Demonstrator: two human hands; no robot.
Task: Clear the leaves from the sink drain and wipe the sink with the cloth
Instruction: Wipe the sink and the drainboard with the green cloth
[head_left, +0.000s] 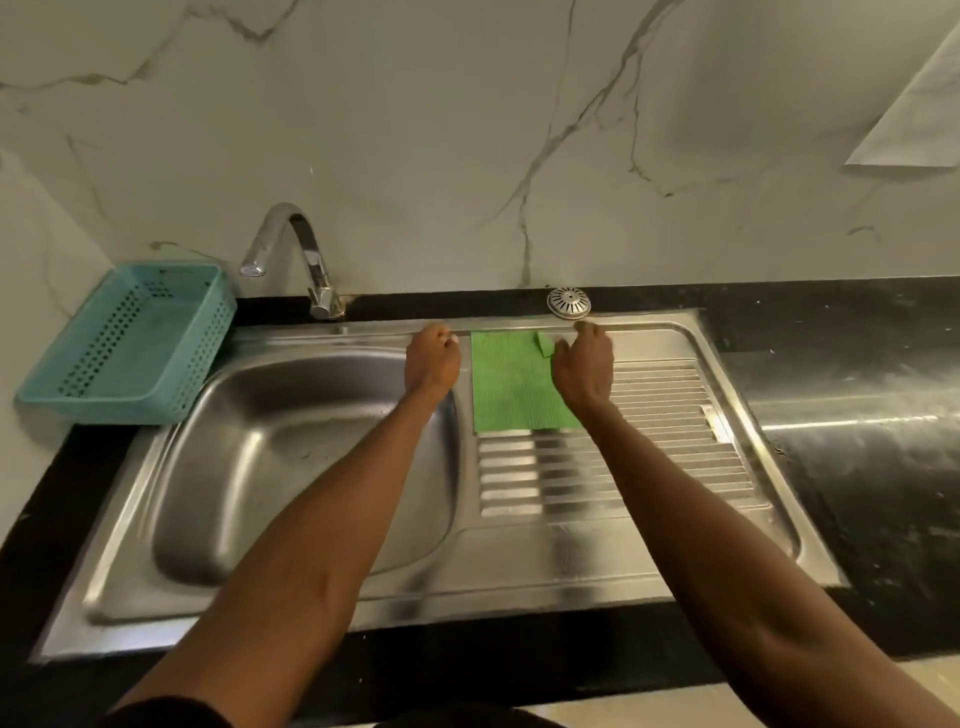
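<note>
A green cloth (511, 384) lies spread flat on the far part of the steel drainboard (670, 415), right of the sink basin (270, 447). My left hand (432, 361) hovers just left of the cloth's far-left corner, fingers curled, with a small gap to the cloth. At the far-right corner is my right hand (584, 364), its fingers pinching a small folded-up flap of cloth. A round metal drain strainer (569, 302) sits on the black counter behind the sink. My left forearm hides part of the basin floor, and I see no leaves and no drain.
A chrome tap (306, 260) stands behind the basin. To the far left, a teal plastic basket (130, 343) rests on the counter corner. Black countertop (857, 374) stretches to the right. A marble wall rises behind.
</note>
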